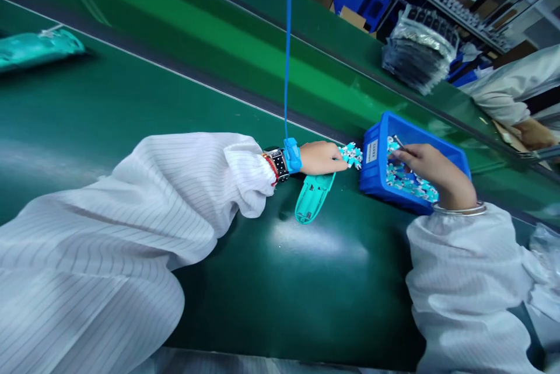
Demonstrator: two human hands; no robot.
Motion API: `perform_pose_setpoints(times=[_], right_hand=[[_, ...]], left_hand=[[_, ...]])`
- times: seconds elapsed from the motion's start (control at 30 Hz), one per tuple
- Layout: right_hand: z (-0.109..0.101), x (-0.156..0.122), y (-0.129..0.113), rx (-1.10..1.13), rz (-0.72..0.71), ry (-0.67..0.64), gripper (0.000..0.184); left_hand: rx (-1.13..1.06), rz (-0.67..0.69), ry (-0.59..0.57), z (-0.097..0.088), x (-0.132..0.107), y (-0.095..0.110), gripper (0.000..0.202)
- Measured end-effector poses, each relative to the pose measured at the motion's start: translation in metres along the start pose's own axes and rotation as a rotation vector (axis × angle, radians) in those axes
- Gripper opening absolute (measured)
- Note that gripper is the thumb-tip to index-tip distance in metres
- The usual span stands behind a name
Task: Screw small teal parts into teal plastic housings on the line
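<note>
As the left hand point(321, 158) pinches a cluster of small white-and-teal parts point(351, 156) just beside a blue plastic bin point(371, 181), the right hand point(431, 171) lies over the bin, above a heap of similar parts point(409, 180). Its fingers point(405, 155) curve around what looks like a thin metal tool point(397, 140), though how firmly they hold it cannot be told. The hands are apart, with the pinched cluster and the bin's left wall between them. A teal plastic shell point(312, 199) rests on the green worktop point(284, 310) just below the left hand, its long axis slanting from near left up toward that hand, which is much closer to it than the right. A blue cord point(287, 41) rises from a blue wrist strap point(291, 155) beside a black watch point(276, 164) and a red bracelet point(271, 166). White striped sleeves point(131, 210) cover both arms, and a metal bangle point(459, 209) circles the right wrist. Farther off lie a teal packet point(39, 50) at left and a bagged dark stack point(415, 53) at far right, near a co-worker's hand point(531, 133)
</note>
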State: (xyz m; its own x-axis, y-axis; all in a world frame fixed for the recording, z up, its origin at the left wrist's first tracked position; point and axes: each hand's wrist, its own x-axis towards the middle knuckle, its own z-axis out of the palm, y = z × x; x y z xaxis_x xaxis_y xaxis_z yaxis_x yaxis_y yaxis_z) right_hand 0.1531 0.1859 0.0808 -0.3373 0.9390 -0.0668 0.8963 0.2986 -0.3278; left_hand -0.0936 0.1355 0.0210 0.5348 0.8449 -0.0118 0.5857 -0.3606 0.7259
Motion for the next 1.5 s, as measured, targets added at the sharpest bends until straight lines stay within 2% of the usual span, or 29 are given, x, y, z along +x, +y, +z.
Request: perform_pose_setpoints(times=[0.13, 0.27, 0.37, 0.6, 0.8, 0.9, 1.03, 1.1, 1.2, 1.27, 1.37, 1.5], right_hand=[[0.008, 0.006, 0.012, 0.075, 0.025, -0.204, 0.034], [0.011, 0.002, 0.010, 0.140, 0.008, -0.243, 0.037], [0.005, -0.002, 0.012, 0.196, 0.007, -0.196, 0.036], [-0.019, -0.015, 0.008, 0.291, 0.024, -0.029, 0.034], [-0.026, -0.022, 0.005, 0.356, 0.043, 0.104, 0.030], [-0.026, -0.025, -0.005, 0.400, 0.005, 0.175, 0.028], [-0.026, -0.043, -0.041, 0.634, -0.044, 0.294, 0.023], [-0.024, -0.058, -0.065, 0.823, -0.072, 0.212, 0.021], [-0.017, -0.077, -0.093, 1.053, -0.146, -0.080, 0.018], [-0.012, -0.085, -0.102, 1.124, -0.171, -0.222, 0.016], [-0.007, -0.089, -0.105, 1.168, -0.166, -0.289, 0.017], [-0.006, -0.087, -0.103, 1.161, -0.170, -0.327, 0.023]], left_hand=[[-0.061, 0.019, -0.006, 0.000, 0.001, -0.002, 0.029], [-0.123, 0.042, -0.051, -0.002, 0.002, -0.001, 0.033], [-0.243, 0.017, -0.126, -0.008, 0.002, 0.000, 0.034], [-0.470, -0.162, -0.281, -0.019, -0.002, 0.001, 0.031], [-0.876, -0.267, -0.342, -0.022, -0.009, 0.015, 0.029], [-1.043, -0.249, -0.287, -0.018, -0.015, 0.028, 0.031], [-1.213, -0.108, -0.156, -0.008, -0.029, 0.050, 0.029], [-1.154, -0.051, -0.140, -0.003, -0.037, 0.061, 0.025], [-0.913, -0.059, -0.099, 0.001, -0.050, 0.077, 0.027], [-0.766, -0.067, -0.043, 0.002, -0.056, 0.085, 0.035], [-0.640, -0.030, 0.012, 0.003, -0.061, 0.091, 0.048], [-0.602, -0.021, 0.025, 0.006, -0.062, 0.090, 0.057]])
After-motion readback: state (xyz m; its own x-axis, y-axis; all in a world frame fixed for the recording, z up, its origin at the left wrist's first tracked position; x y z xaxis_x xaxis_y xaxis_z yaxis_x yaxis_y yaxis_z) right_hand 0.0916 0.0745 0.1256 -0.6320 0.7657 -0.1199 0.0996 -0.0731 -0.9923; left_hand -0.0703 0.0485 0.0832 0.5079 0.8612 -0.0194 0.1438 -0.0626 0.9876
